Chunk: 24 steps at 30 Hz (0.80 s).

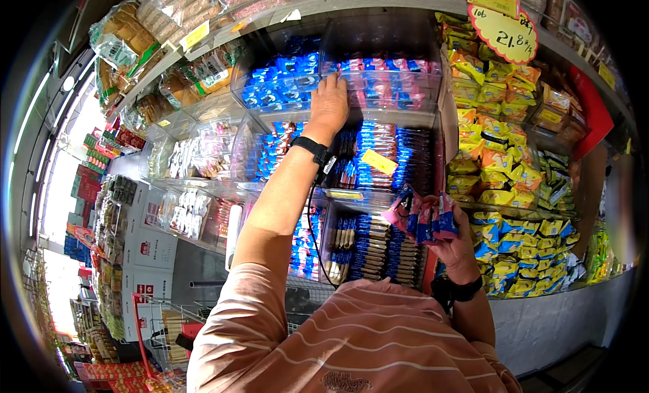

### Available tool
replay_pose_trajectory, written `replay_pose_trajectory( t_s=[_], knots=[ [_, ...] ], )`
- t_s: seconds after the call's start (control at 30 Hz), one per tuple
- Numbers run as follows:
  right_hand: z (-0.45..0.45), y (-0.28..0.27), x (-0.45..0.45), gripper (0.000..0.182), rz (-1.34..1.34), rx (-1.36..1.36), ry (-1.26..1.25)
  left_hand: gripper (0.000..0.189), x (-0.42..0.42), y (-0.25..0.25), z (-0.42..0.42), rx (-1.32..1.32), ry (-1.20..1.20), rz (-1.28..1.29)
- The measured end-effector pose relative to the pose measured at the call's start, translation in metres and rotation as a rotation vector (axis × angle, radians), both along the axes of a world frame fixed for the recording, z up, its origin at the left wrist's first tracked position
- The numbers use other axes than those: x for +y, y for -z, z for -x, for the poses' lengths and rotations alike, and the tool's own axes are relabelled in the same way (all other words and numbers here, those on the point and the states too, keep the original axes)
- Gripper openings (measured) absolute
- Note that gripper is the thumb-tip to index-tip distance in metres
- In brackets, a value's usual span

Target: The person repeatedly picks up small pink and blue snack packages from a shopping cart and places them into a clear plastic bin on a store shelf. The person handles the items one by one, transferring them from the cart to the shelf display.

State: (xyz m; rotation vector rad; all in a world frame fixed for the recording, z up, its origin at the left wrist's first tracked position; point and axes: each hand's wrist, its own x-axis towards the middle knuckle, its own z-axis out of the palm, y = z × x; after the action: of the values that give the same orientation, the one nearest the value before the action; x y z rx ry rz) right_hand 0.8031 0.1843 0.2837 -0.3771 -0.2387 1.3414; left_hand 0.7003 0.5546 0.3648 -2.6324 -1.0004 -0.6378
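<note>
My left hand (329, 104) reaches up to the front wall of the upper clear plastic bins, at the divider between blue packets (284, 71) and pink-and-blue packets (377, 83). Its fingertips go over the edge, and whether they hold anything cannot be told. At the lower right my right hand (454, 246) grips several pink-and-blue snack packets (431, 220) in a bunch. That bunch hangs in front of bins of stacked blue-and-brown bars (377, 149) and blue-and-tan bars (365, 251). Both wrists wear black straps.
Yellow snack packets (494, 159) fill the bins on the right. Bagged bread (119, 48) lies on the shelf at upper left. White-wrapped snacks (192, 154) sit in bins at left. A wire shopping cart (167, 322) stands at lower left. A black cable hangs from my left wrist.
</note>
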Motion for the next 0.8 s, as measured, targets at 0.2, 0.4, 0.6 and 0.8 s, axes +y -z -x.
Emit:
replay_pose_trajectory(
  t_s=[0.2,0.4,0.6,0.8],
  knots=[
    [0.006,-0.019,0.003,0.057,-0.002,-0.064,-0.011,0.044,0.004,0.015,0.008,-0.137,0.004,0.005],
    [0.003,-0.007,0.002,0.056,0.016,-0.042,0.003,0.049,0.007,0.028,0.013,-0.14,0.041,0.008],
    [0.009,-0.02,0.005,0.055,0.029,-0.072,-0.001,0.051,0.013,0.028,0.012,-0.131,0.0,0.091],
    [0.003,-0.002,0.006,0.053,0.038,-0.078,0.005,0.053,0.008,0.025,0.015,-0.129,0.013,0.14]
  ],
)
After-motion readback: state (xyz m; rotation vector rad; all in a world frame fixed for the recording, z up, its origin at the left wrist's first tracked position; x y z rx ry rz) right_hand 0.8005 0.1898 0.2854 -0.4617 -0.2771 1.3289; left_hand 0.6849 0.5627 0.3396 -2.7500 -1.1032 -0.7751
